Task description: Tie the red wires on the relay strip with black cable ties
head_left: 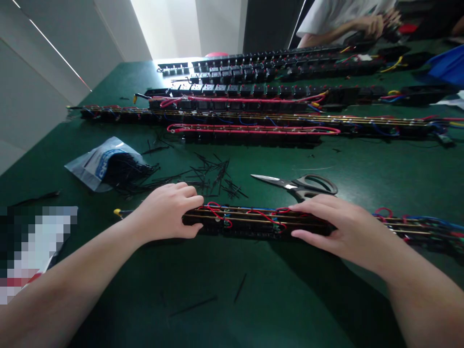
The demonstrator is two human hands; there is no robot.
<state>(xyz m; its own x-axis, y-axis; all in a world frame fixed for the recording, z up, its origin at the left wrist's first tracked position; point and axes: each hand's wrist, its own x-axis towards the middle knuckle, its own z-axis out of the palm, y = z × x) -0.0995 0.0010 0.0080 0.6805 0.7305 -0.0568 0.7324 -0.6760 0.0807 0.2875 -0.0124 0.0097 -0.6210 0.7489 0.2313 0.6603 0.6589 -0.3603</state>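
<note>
A long black wired strip (pixel 250 224) lies crosswise in front of me, with brass-coloured rods, red and blue wires and small green parts along its top. My left hand (pixel 170 212) is wrapped round it towards its left end, thumb on the near side. Further right, my right hand (pixel 337 227) grips the same strip, fingers over the far edge and thumb at the near edge. A yellow tip (pixel 117 211) shows at the strip's left end. Just beyond the strip, near my right hand, lie scissors (pixel 290 184) with dark handles, their blades pointing left.
Loose black cable ties (pixel 217 176) lie scattered beside an opened plastic bag (pixel 105 162) of them. Several similar wired strips (pixel 253 118) stretch across the green table (pixel 224 270). At the back right, a person in a white sleeve (pixel 322 21) handles something blurred. A blue item (pixel 449 67) sits at the right edge.
</note>
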